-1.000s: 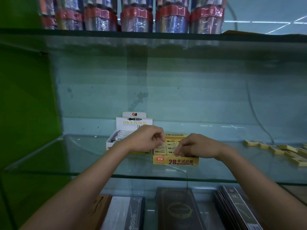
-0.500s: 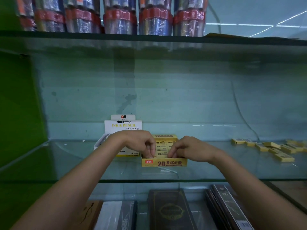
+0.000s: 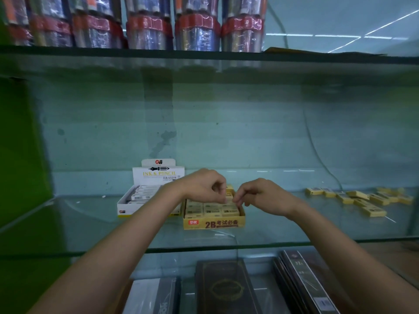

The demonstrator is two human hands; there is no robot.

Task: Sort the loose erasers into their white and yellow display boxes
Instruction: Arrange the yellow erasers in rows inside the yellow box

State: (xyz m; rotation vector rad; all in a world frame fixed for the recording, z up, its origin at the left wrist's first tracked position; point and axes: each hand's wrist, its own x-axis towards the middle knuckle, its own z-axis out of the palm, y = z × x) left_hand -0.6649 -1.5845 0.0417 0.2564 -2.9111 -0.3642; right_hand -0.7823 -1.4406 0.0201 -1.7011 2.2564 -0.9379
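Observation:
The yellow display box (image 3: 214, 223), marked 2B, stands on the glass shelf with rows of yellow erasers (image 3: 212, 209) packed inside. Left of it and touching is the white display box (image 3: 124, 208), holding white-sleeved erasers (image 3: 145, 192). My left hand (image 3: 204, 185) and my right hand (image 3: 263, 196) hover over the back of the yellow box, fingers curled. Their fingertips meet on a yellow eraser (image 3: 229, 198) in the back row and pinch it from both sides. My left forearm hides the white box's right side.
Several loose yellow erasers (image 3: 359, 199) lie scattered on the glass shelf (image 3: 68, 223) at the right. Wrapped pen bundles (image 3: 149, 30) line the shelf above. Dark notebooks (image 3: 226, 288) lie on the lower shelf beneath the glass.
Both hands have risen slightly out of the yellow box and shifted toward its back row, uncovering the front rows of erasers. The camera has turned a little.

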